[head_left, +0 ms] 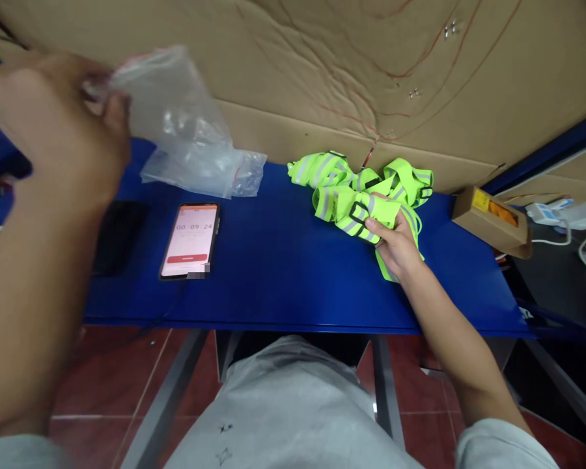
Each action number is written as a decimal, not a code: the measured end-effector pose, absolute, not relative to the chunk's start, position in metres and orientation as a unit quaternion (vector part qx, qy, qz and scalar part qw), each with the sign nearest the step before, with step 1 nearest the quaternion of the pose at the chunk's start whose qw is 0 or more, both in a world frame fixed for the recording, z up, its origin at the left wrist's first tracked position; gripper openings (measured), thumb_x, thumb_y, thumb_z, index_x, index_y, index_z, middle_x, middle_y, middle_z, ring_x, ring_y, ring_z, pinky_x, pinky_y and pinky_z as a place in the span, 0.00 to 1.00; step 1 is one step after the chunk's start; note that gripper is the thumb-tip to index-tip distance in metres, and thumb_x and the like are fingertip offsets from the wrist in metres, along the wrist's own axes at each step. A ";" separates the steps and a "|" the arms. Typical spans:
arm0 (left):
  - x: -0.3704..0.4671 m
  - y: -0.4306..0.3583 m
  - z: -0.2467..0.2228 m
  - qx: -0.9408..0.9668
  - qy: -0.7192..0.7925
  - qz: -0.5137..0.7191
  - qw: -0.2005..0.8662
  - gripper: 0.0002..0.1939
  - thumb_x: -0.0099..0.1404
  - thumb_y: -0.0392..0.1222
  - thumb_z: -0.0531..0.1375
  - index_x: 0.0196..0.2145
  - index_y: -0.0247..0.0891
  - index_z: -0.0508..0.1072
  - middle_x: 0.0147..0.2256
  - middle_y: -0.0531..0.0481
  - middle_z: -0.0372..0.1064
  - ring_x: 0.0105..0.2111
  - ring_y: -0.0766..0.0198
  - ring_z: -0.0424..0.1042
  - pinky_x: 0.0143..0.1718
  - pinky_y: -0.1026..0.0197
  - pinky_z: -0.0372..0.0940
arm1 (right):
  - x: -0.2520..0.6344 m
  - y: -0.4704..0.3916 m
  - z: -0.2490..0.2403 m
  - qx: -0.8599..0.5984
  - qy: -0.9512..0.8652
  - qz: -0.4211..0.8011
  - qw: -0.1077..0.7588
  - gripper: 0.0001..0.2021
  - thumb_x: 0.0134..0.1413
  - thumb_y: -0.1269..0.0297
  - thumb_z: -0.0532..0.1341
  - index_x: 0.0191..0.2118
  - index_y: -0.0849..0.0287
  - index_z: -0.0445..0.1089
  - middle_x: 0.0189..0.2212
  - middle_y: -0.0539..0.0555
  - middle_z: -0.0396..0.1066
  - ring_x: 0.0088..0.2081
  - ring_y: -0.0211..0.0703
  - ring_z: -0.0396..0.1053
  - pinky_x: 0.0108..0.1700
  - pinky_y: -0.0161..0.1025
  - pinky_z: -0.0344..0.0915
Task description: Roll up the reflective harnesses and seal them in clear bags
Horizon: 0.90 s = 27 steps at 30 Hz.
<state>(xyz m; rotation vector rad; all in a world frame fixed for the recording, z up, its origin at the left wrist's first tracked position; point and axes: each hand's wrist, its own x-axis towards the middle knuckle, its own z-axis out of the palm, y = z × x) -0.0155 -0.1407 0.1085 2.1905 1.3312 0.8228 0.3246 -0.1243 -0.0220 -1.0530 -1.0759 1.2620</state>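
Observation:
Raised at the upper left, my left hand pinches the top edge of a clear plastic zip bag, which hangs down over more clear bags on the table. My right hand is closed around a bundle of neon-yellow reflective strap with grey stripes and a black buckle. Behind it, against the cardboard, lie more neon-yellow straps, also with black buckles. The bag looks limp and flat, and the left hand is slightly blurred.
A phone showing a timer lies on the blue table, right of a dark object. Cardboard lines the back. At the right sit a small open cardboard box and white cables.

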 end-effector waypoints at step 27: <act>0.080 -0.159 -0.021 0.864 0.471 0.174 0.043 0.60 0.58 0.68 0.71 0.74 0.33 0.51 0.63 0.29 0.66 0.64 0.36 0.66 0.68 0.37 0.53 | 0.325 -0.132 -0.012 -0.470 -0.401 0.543 0.568 0.31 0.41 0.52 0.80 0.52 0.51 0.74 0.49 0.51 0.82 0.53 0.52 0.80 0.56 0.50 0.81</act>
